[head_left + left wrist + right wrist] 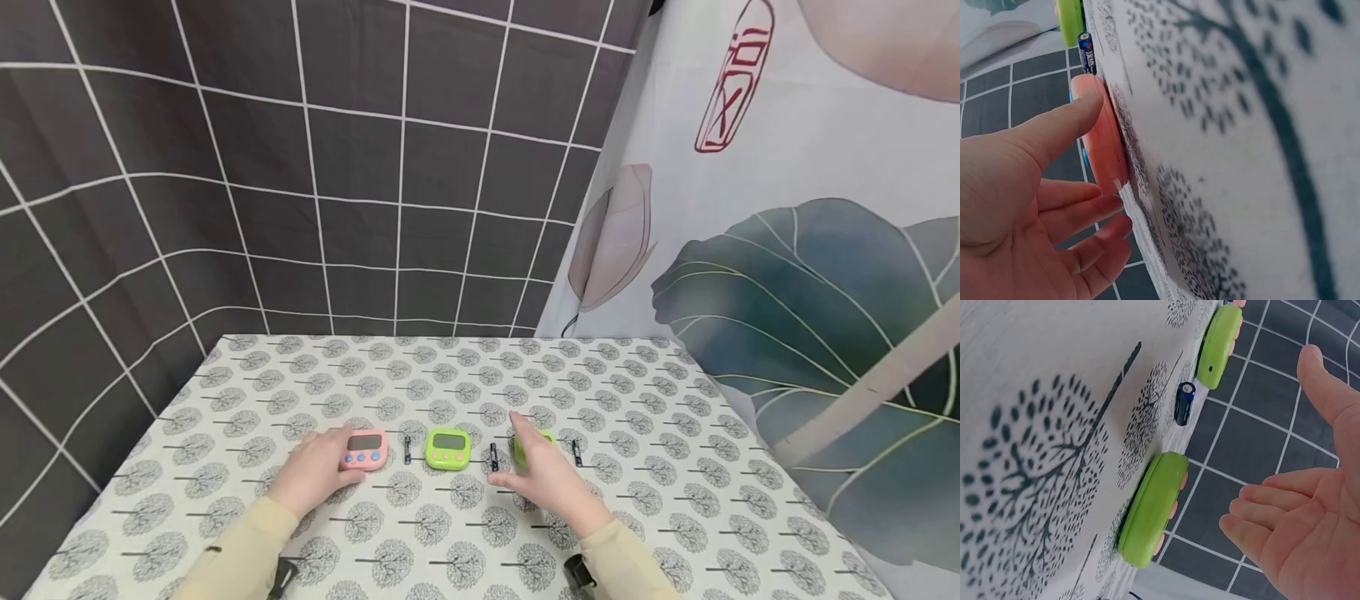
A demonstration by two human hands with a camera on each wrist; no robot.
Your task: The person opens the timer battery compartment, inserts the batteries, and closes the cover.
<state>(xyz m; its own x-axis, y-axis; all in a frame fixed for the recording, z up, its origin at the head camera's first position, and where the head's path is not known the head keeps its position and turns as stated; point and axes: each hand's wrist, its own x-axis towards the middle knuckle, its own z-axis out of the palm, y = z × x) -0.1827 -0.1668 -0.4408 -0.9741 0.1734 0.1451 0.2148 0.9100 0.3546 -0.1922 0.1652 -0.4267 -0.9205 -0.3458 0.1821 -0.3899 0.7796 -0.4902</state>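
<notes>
Touching the pink timer (364, 451): the left hand (315, 471), thumb against its near side, fingers relaxed around its left edge
Hovering over the right green timer (1154, 509): the right hand (551, 479), held wide, thumb near the middle battery (494, 457)
Row on the tabletop (300, 402), left to right: pink timer, left battery (407, 450), middle green timer (448, 449), middle battery, right green timer, right battery (577, 452)
Timers: lying flat, apart from the batteries

indoor tbl nook (450, 533) w/ cloth backdrops (352, 150)
</notes>
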